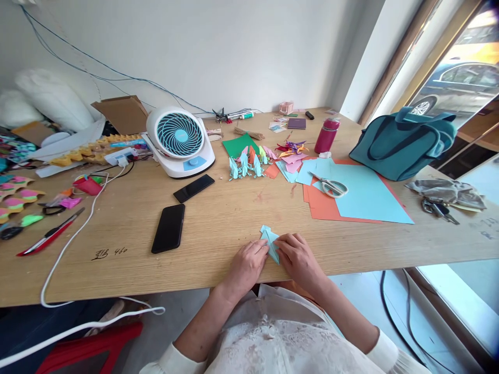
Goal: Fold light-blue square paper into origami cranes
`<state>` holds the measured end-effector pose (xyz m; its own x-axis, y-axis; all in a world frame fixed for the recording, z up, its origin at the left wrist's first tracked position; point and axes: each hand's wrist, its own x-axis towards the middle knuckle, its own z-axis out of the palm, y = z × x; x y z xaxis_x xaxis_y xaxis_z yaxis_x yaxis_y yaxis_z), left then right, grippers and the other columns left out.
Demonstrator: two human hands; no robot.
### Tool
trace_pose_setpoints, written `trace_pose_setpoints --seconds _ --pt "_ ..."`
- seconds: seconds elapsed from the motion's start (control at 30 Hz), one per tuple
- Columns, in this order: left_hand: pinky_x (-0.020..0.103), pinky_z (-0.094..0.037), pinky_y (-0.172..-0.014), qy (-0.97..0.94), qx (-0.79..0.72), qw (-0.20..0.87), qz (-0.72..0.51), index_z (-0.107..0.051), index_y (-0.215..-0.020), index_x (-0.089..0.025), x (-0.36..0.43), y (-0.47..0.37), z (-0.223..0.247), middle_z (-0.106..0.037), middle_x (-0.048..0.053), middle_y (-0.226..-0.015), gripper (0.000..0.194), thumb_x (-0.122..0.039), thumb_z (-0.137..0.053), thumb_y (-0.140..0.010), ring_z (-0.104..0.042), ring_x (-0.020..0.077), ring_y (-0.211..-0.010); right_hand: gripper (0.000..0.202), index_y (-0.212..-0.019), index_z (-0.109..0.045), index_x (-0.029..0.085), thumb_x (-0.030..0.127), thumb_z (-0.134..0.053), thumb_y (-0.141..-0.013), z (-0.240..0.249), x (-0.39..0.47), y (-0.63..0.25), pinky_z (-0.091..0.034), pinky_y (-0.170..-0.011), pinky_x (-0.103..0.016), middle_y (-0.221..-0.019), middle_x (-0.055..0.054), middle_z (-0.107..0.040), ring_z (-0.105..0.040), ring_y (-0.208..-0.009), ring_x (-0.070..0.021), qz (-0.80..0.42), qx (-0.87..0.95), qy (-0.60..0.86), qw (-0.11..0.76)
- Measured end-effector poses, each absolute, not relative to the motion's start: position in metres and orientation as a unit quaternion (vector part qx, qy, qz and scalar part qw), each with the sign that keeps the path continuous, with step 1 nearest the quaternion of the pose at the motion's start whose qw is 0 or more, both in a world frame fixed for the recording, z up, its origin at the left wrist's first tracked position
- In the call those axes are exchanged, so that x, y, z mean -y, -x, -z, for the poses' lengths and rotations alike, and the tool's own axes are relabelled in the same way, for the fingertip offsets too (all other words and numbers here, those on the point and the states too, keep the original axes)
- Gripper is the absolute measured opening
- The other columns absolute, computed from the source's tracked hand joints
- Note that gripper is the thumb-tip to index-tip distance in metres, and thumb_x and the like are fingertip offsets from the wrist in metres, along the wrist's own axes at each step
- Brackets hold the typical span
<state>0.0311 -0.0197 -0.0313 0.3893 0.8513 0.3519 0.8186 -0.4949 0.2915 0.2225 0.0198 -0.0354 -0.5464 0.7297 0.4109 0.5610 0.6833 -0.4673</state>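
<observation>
A small piece of light blue folded paper lies near the table's front edge, a crease running along its middle and a narrow tip towards me. My left hand is on its left side, the fingers together and pressed on the paper. From the right, my right hand pinches its edge between thumb and fingers. Parts of the paper are hidden under both hands. Farther back stand several folded paper figures, mostly light blue, with some in pink, orange and green.
Scissors rest on light blue sheets over orange ones. To the left are two phones, a fan, a red-handled cutter and a white cable. A pink bottle and teal bag stand back right.
</observation>
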Motion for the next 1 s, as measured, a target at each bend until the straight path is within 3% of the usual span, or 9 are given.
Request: trace_pose_setpoints --seconds 0.27,0.5,0.77,1.0 --pt "0.043 -0.047 -0.109 -0.88 -0.445 0.04 -0.158 -0.05 -0.138 -0.017 0.028 -0.02 0.023 -0.055 0.012 -0.145 0.042 -0.014 -0.051 -0.096 -0.052 0.0253 -0.134 0.029 -0.119 -0.064 0.016 0.014 -0.045 -0.097 0.032 -0.006 -0.242 -0.046 -0.088 -0.042 -0.12 -0.013 -0.067 -0.057 -0.103 -0.0259 -0.134 0.899 0.313 0.276" --pt "0.044 -0.04 -0.114 -0.898 -0.418 0.057 -0.125 -0.041 -0.146 -0.022 0.028 -0.01 0.02 -0.044 0.012 -0.154 0.052 -0.016 -0.055 -0.095 -0.038 0.025 -0.144 0.043 -0.136 -0.056 0.02 0.032 -0.057 -0.095 0.027 -0.01 -0.254 -0.043 -0.088 -0.043 -0.126 -0.014 -0.066 -0.058 -0.104 -0.0268 -0.095 0.937 0.249 0.225" --pt "0.043 -0.037 -0.116 -0.89 -0.434 0.065 -0.121 -0.041 -0.145 -0.02 0.031 -0.01 0.021 -0.044 0.011 -0.154 0.05 -0.024 -0.054 -0.097 -0.037 0.0239 -0.145 0.038 -0.132 -0.059 0.019 0.026 -0.057 -0.094 0.02 -0.007 -0.257 -0.044 -0.092 -0.046 -0.135 -0.014 -0.059 -0.056 -0.107 -0.0283 -0.032 0.959 0.225 0.171" --pt "0.047 -0.023 -0.122 -0.9 -0.421 0.057 -0.098 -0.017 -0.157 -0.023 0.019 -0.015 0.02 -0.028 0.009 -0.162 0.067 -0.04 -0.047 -0.1 -0.015 0.0246 -0.153 0.041 -0.132 -0.059 0.023 0.033 -0.063 -0.092 0.021 -0.003 -0.254 -0.046 -0.091 -0.045 -0.128 -0.012 -0.063 -0.058 -0.102 -0.0267 -0.063 0.95 0.25 0.175"
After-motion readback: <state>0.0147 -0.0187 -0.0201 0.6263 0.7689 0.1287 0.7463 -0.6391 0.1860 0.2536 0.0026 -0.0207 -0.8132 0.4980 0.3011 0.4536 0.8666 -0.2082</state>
